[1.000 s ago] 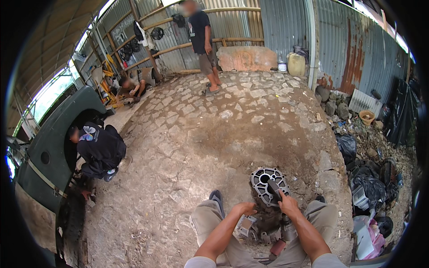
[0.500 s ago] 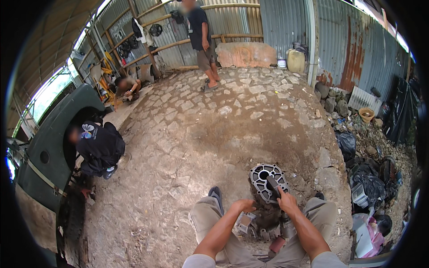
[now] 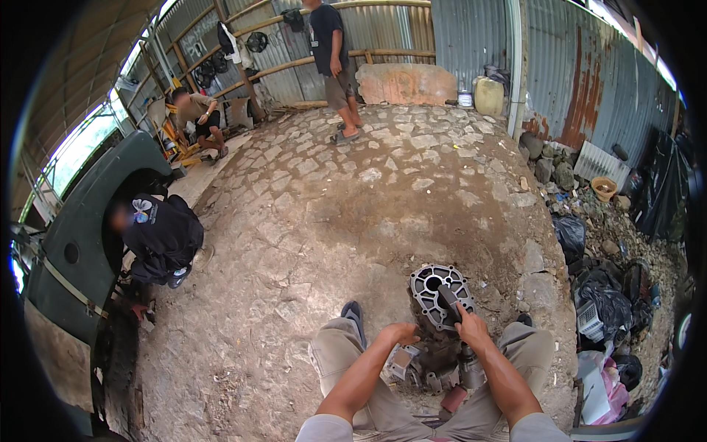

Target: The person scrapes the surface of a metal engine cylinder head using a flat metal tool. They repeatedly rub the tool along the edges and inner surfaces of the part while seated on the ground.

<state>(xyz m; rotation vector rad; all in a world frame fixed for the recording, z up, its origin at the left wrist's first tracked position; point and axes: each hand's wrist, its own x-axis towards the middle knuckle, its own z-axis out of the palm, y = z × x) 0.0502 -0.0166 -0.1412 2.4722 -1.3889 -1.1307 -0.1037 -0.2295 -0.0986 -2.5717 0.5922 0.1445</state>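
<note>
Between my knees stands a metal gearbox housing [image 3: 421, 295], its ribbed, bolt-holed face turned up and a round opening in the middle. A dark grey oblong bar [image 3: 447, 297] lies slantwise over the right part of that face. My right hand [image 3: 471, 326] grips the bar's near end, with the index finger laid along its top. At the housing's left side is my left hand [image 3: 402, 334], its fingers curled in toward the casing; what they hold, if anything, is hidden. Below the hands sit the dirty lower castings [image 3: 434, 376] and a reddish block [image 3: 454, 399].
At the left, a person in black [image 3: 163, 236] crouches beside a dark green vehicle [image 3: 74, 243]. Farther back, one person [image 3: 197, 114] sits low and another [image 3: 331, 51] stands. Black bags and rubbish [image 3: 604, 302] lie along the right edge of the stone floor [image 3: 294, 221].
The bar and my right hand have shifted very slightly left on the housing's face. My left hand is almost unchanged. The person at the far left back has risen from a deep stoop.
</note>
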